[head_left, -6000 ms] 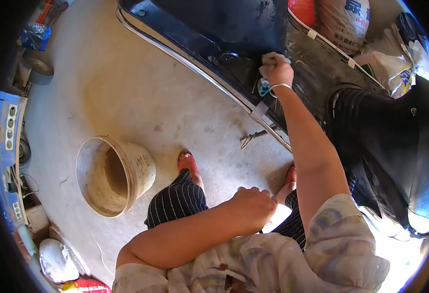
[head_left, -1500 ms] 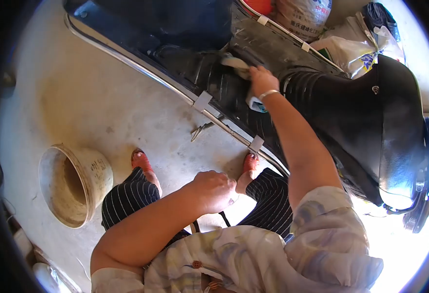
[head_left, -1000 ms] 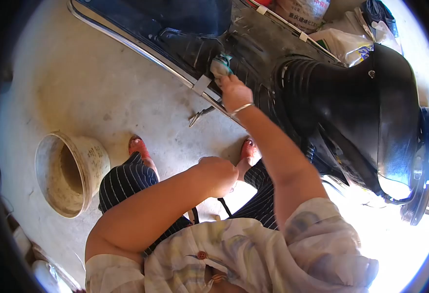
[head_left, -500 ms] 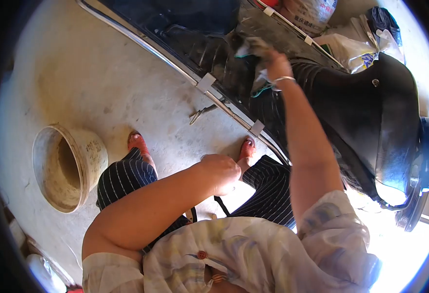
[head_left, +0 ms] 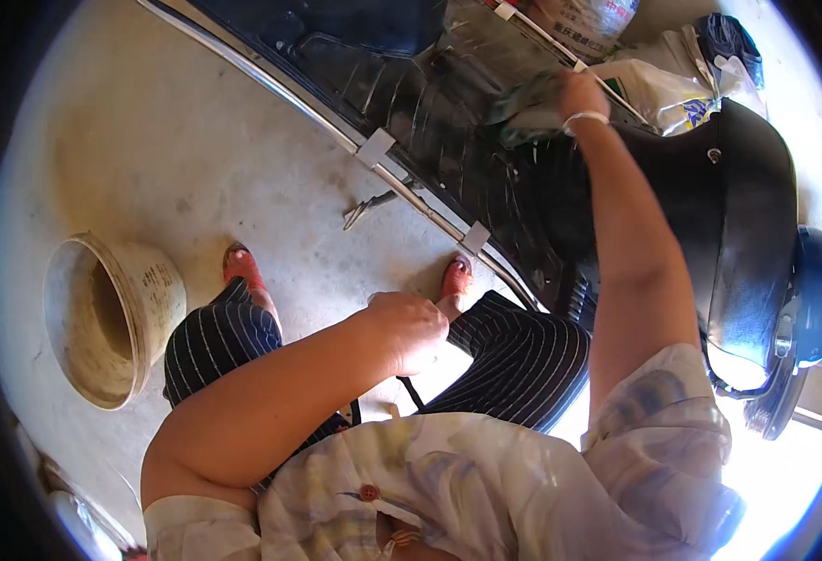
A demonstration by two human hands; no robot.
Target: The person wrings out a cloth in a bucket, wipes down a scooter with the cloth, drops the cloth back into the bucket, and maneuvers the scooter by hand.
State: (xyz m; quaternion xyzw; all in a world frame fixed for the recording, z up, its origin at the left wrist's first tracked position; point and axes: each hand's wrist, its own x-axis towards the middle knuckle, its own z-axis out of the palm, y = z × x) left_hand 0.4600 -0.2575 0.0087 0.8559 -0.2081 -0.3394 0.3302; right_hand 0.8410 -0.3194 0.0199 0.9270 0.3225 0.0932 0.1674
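Note:
My right hand (head_left: 586,96) is stretched out over the black floor (head_left: 411,107) of a vehicle and is closed on a dark, greenish rag (head_left: 532,105), smeared by motion. The rag lies against the floor beside the far rail and the front of the black seat (head_left: 682,178). In front of my body, above my knees, my left hand (head_left: 406,329) is curled into a fist. Its palm and fingertips are turned away, so whatever it may hold is hidden. A dark strap (head_left: 411,395) hangs just below it.
A dirty white bucket (head_left: 135,318) lies tilted on the concrete floor (head_left: 214,168) at the left. A metal side rail (head_left: 271,84) runs along the vehicle's near edge. Bags (head_left: 658,84) stand beyond the far rail. A blue rounded part (head_left: 814,294) sits behind the seat.
My right hand has moved right and away from me across the vehicle floor with the rag. My left hand stays closed in about the same place. The view has shifted slightly.

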